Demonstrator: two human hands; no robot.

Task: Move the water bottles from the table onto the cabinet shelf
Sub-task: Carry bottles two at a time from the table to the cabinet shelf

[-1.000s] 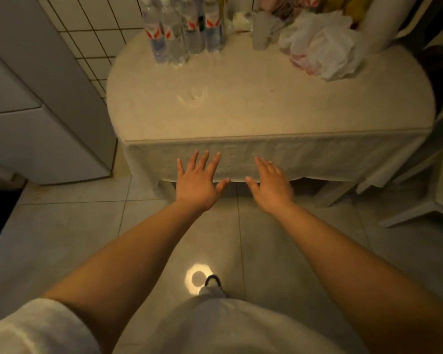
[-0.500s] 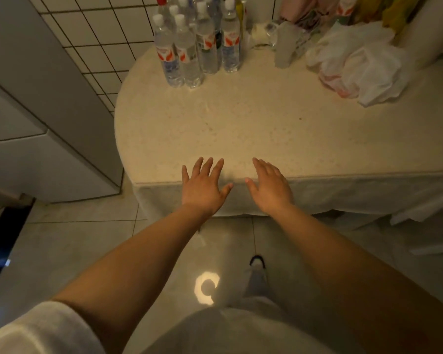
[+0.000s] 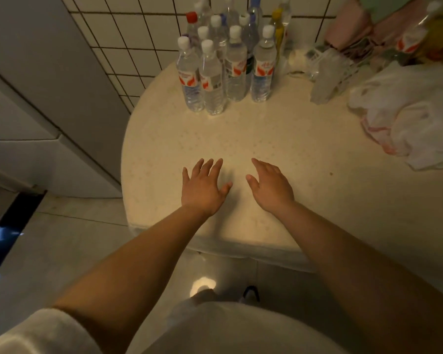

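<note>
Both hands out over the table (image 3: pixel 317 200), palms down, side by side with a small gap between the thumbs. Left hand (image 3: pixel 202 186) flat, fingers straight and slightly fanned, thumb angled toward the other hand, nothing held. Right hand (image 3: pixel 270 186) flat too, fingers together and a little relaxed, nothing held. Cannot tell whether palms touch the tabletop or hover just above it. Water bottles (image 3: pixel 224 65) well ahead of both hands, clustered upright at the far edge of the table against the tiled wall (image 3: pixel 128 44), apart from the fingertips with bare tabletop between. Front row of clear bottles with white caps and red-and-white labels, nearest ones ahead and roughly in line with the left hand; more bottles packed behind, one with a red cap (image 3: pixel 191 17), one yellowish bottle (image 3: pixel 279 34) at the back right of the cluster. Ahead and to the right of the right hand, crumpled clear plastic (image 3: pixel 327 72), then a white plastic bag (image 3: pixel 407 116) further right, well apart from the hand. Left of the left hand, off the table, a grey cabinet (image 3: pixel 36 98) standing on the tiled floor (image 3: pixel 62 251). Forearms bare, white sleeve (image 3: pixel 36 333) at the near left.
</note>
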